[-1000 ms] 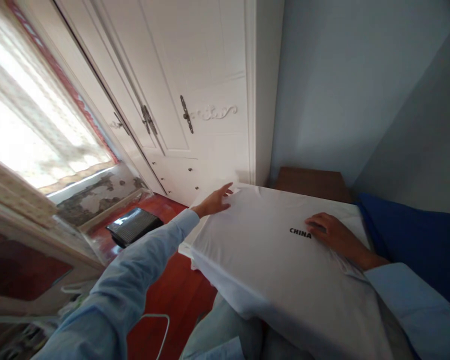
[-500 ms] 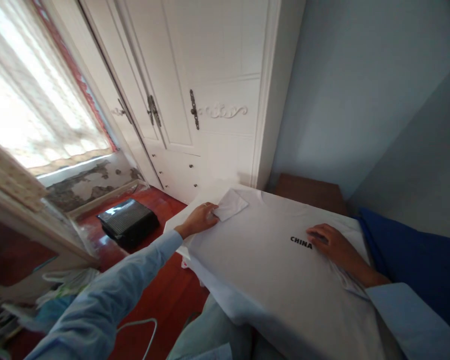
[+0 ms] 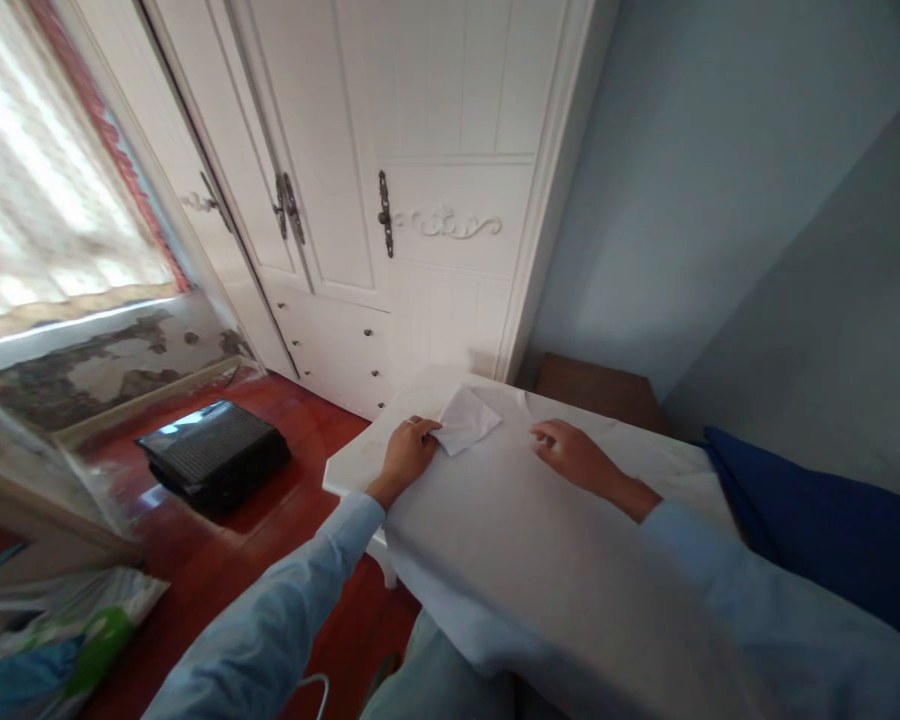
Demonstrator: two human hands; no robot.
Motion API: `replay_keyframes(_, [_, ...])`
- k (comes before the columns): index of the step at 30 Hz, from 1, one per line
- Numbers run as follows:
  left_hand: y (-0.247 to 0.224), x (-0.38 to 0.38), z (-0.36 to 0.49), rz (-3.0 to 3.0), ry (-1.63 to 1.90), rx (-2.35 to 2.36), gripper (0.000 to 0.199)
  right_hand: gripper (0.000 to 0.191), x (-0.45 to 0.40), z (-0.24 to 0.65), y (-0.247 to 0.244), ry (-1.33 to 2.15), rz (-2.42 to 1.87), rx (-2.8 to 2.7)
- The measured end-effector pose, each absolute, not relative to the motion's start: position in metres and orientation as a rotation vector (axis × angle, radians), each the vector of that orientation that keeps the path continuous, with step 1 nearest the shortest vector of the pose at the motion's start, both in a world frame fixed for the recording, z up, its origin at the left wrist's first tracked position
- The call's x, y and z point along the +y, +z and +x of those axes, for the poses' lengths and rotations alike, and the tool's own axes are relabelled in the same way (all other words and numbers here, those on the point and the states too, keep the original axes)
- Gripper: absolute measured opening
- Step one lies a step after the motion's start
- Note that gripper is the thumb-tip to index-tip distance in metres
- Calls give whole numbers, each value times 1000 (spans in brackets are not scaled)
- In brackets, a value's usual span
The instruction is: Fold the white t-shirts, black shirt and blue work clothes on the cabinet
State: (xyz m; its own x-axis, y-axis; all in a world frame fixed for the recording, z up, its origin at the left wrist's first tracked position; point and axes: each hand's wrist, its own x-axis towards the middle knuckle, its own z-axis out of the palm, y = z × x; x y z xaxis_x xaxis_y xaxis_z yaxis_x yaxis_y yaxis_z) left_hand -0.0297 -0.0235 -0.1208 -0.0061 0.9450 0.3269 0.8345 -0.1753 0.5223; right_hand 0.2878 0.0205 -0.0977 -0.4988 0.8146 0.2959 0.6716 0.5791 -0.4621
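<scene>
A white T-shirt (image 3: pixel 495 520) lies spread over a white table, its near edge hanging down toward my legs. At its far left, a short sleeve (image 3: pixel 466 420) is folded inward on the shirt. My left hand (image 3: pixel 411 450) pinches the outer edge of this sleeve between thumb and fingers. To the right, my right hand (image 3: pixel 570 455) is over the upper part of the shirt, fingers loosely bent and holding nothing. Whether it touches the cloth I cannot tell. My right forearm covers the area of the black lettering.
The white table's corner (image 3: pixel 345 470) shows at left. Behind stands a white wardrobe (image 3: pixel 450 300), with a brown wooden piece (image 3: pixel 600 390) beside it. Blue cloth (image 3: pixel 817 530) lies at right. A black ridged case (image 3: pixel 214 455) and plastic bags (image 3: pixel 67 620) are on the left.
My right hand has moved left across the shirt, from beside the CHINA lettering toward the folded sleeve. My left hand keeps its pinch on the sleeve. The view has shifted slightly.
</scene>
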Motion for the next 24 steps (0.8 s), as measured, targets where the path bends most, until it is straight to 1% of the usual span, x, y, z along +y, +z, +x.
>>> replay_keyframes(2, [-122, -24, -31, 2075, 969, 1853, 41, 27, 38, 246, -92, 413, -1190, -2309])
replay_keyframes(5, [-124, -23, -32, 2025, 1005, 1852, 37, 28, 71, 192, -85, 431, -1327, -2242])
replay_keyframes(8, [-124, -21, -32, 1977, 1004, 1888, 33, 25, 102, 157, -82, 508, -1552, -2189])
replay_keyframes(10, [-124, -21, -31, 1954, 1001, 1896, 32, 28, 119, 144, -83, 552, -1643, -2169])
replay_keyframes(14, [-121, -23, -31, 1934, 1026, 1866, 30, 28, 138, 135, -90, 662, -1692, -2114])
replay_keyframes(19, [-120, -24, -31, 1910, 1061, 1857, 29, 28, 142, 149, -98, 877, -1613, -1979])
replay_keyframes(24, [-125, -21, -33, 1934, 1075, 1831, 33, 17, 138, 171, -97, 1151, -1435, -1855])
